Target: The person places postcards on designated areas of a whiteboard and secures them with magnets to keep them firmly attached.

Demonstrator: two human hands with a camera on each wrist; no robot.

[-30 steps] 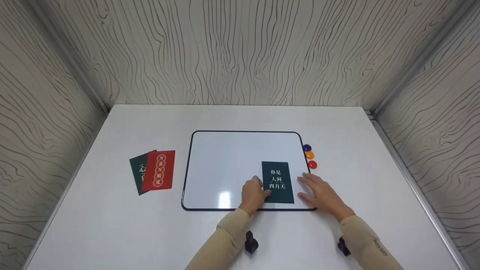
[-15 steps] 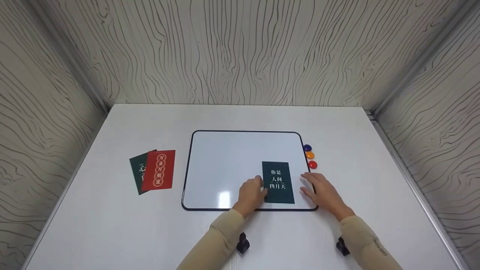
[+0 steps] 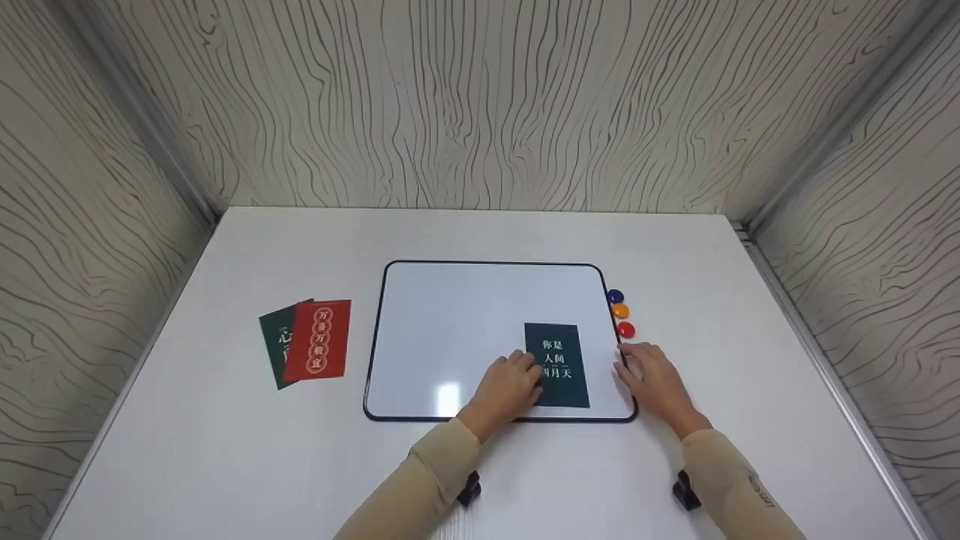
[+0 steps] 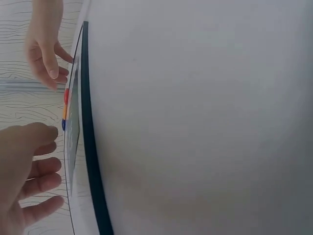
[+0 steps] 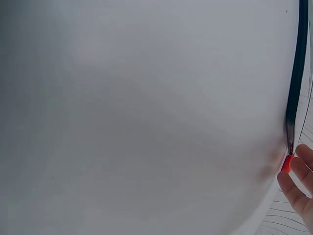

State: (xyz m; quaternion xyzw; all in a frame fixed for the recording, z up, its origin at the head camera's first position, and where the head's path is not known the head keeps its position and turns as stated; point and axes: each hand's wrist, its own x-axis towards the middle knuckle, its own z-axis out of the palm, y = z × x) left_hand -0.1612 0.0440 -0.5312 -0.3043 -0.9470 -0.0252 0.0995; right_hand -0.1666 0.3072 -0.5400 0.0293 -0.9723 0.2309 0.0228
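A dark green card (image 3: pixel 561 386) with white characters lies on the lower right of a whiteboard (image 3: pixel 442 322) with a black rim. My left hand (image 3: pixel 504 386) is over the card's left edge in the head view. In the left wrist view this hand (image 4: pixel 29 171) has its fingers apart, with nothing between them. At the board's right edge is my right hand (image 3: pixel 658 381), fingers loosely bent. The red round magnet (image 3: pixel 625 329) lies just beyond its fingertips, and in the right wrist view the magnet (image 5: pixel 286 163) shows close by the fingers.
Left of the board, a red card (image 3: pixel 319 341) with gold characters partly covers another green card (image 3: pixel 274 337). An orange magnet (image 3: pixel 620 310) and a dark blue magnet (image 3: pixel 615 296) line the board's right edge. Patterned walls (image 3: pixel 480 105) enclose the white table (image 3: pixel 225 450).
My right hand has shifted right, away from the card to the board's edge. My left hand drew slightly left, then came over the card's left edge. The card has stayed in place.
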